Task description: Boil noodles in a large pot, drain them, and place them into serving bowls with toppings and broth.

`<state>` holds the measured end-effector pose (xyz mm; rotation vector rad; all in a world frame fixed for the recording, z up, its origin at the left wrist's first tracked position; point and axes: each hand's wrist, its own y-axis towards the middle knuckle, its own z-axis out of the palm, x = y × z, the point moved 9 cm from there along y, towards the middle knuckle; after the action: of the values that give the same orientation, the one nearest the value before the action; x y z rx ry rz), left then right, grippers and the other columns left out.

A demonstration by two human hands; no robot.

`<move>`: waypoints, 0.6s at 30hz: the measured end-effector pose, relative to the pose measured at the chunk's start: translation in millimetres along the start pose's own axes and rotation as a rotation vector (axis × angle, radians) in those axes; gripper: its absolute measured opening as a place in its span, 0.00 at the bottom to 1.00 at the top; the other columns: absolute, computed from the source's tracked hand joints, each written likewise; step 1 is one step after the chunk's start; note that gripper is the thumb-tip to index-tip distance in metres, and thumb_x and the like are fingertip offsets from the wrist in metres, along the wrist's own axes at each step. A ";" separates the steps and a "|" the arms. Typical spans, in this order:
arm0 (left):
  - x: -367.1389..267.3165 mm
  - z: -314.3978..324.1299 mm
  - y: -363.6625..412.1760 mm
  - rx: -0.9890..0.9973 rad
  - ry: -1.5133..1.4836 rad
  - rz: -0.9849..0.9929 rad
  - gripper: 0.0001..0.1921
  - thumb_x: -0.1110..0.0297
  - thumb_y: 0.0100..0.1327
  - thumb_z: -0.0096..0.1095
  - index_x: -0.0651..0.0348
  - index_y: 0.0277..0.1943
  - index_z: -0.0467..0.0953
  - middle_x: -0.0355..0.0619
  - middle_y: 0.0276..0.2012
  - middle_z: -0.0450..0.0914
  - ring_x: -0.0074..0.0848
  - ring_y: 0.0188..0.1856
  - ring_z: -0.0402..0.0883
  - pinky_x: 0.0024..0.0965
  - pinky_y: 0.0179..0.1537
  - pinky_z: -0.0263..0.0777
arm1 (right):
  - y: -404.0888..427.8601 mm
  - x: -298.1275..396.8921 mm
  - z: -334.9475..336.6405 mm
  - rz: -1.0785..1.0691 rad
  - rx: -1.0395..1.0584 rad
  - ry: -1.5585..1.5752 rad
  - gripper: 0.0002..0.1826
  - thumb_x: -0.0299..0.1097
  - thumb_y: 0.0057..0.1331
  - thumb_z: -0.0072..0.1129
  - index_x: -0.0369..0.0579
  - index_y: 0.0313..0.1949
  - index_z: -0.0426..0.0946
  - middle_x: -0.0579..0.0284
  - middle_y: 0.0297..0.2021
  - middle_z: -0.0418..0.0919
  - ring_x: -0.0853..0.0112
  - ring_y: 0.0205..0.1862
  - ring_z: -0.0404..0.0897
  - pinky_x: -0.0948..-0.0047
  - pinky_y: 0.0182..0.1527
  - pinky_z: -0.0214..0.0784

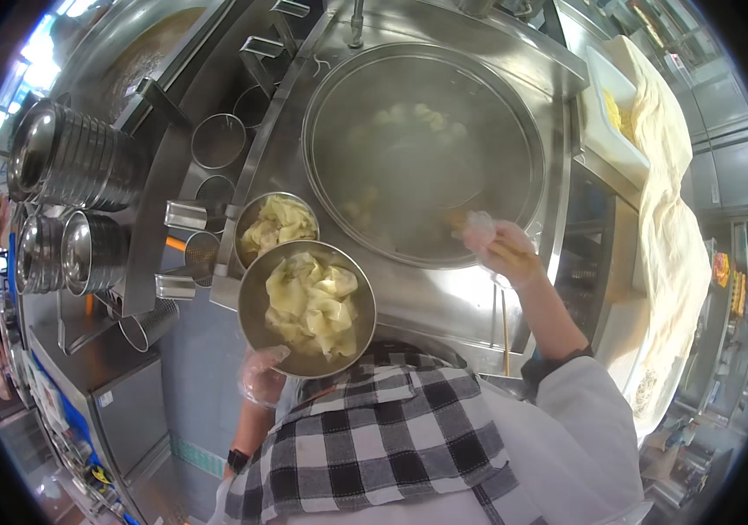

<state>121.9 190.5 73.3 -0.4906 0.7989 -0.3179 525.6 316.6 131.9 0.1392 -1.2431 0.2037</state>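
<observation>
In a clear plastic glove, my left hand (265,374) grips the rim of a steel bowl (250,331) filled with cooked wontons (313,305). Just beyond it, partly covered by it, a second steel bowl (240,220) holds more wontons. My right hand (502,249), also gloved, is closed around a wooden utensil at the near right rim of a large round steel pot (538,177). The utensil's far end is lost in the steam. Pale dumplings (426,118) float in the steaming water.
Noodle strainer baskets (218,141) with bent metal handles stand left of the pot. Farther left are stacks of steel bowls (95,252). To the right lie a white tray (610,147) of yellow food and a cream cloth (669,197). A thin stick (506,335) lies near my right forearm.
</observation>
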 end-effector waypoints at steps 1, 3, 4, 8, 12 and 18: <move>-1.0 1.5 1.9 0.004 0.005 -0.001 0.08 0.70 0.54 0.54 0.63 0.36 0.71 0.46 0.38 0.75 0.30 0.43 0.73 0.33 0.45 0.68 | 5.0 -2.3 -1.4 0.017 -0.079 -0.280 0.04 0.25 0.56 0.51 0.42 0.32 0.71 0.63 0.22 0.71 0.77 0.29 0.71 0.82 0.31 0.62; -11.6 17.0 3.5 0.136 0.095 0.099 0.06 0.75 0.51 0.57 0.62 0.34 0.72 0.46 0.37 0.75 0.30 0.39 0.74 0.33 0.42 0.70 | 19.7 -6.0 4.2 0.030 -0.161 -0.555 0.03 0.23 0.55 0.52 0.43 0.31 0.72 0.63 0.22 0.71 0.78 0.27 0.70 0.83 0.30 0.61; -13.2 20.6 4.4 0.140 0.100 0.100 0.06 0.75 0.51 0.57 0.62 0.34 0.72 0.46 0.37 0.75 0.30 0.39 0.74 0.33 0.42 0.70 | 28.2 -15.3 0.1 0.128 -0.231 -0.758 0.01 0.23 0.56 0.50 0.43 0.28 0.71 0.65 0.22 0.70 0.79 0.26 0.70 0.83 0.30 0.63; -34.7 34.3 -1.8 0.135 0.696 0.461 0.11 0.82 0.45 0.62 0.61 0.33 0.71 0.45 0.35 0.76 0.29 0.36 0.75 0.30 0.39 0.70 | 56.2 -88.4 -48.2 0.272 -0.359 0.013 0.03 0.25 0.56 0.50 0.43 0.25 0.71 0.67 0.23 0.71 0.79 0.24 0.70 0.83 0.27 0.63; -34.5 43.3 -19.6 0.220 1.437 0.854 0.11 0.81 0.44 0.63 0.60 0.32 0.71 0.43 0.33 0.76 0.29 0.36 0.75 0.30 0.38 0.70 | 77.2 -86.3 -60.3 -0.002 -0.334 -0.729 0.08 0.31 0.55 0.52 0.39 0.22 0.71 0.61 0.18 0.70 0.74 0.22 0.70 0.78 0.27 0.64; -40.4 68.6 -34.0 0.346 1.372 1.057 0.13 0.77 0.45 0.62 0.58 0.34 0.68 0.45 0.33 0.76 0.34 0.36 0.76 0.34 0.37 0.69 | 78.0 -61.9 -35.0 0.102 -0.245 -0.610 0.11 0.33 0.55 0.46 0.42 0.19 0.70 0.60 0.15 0.68 0.69 0.18 0.70 0.71 0.21 0.63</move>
<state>143.5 200.4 156.6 0.6291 2.1342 0.2757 521.1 395.3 61.7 -0.0835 -1.8734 0.0950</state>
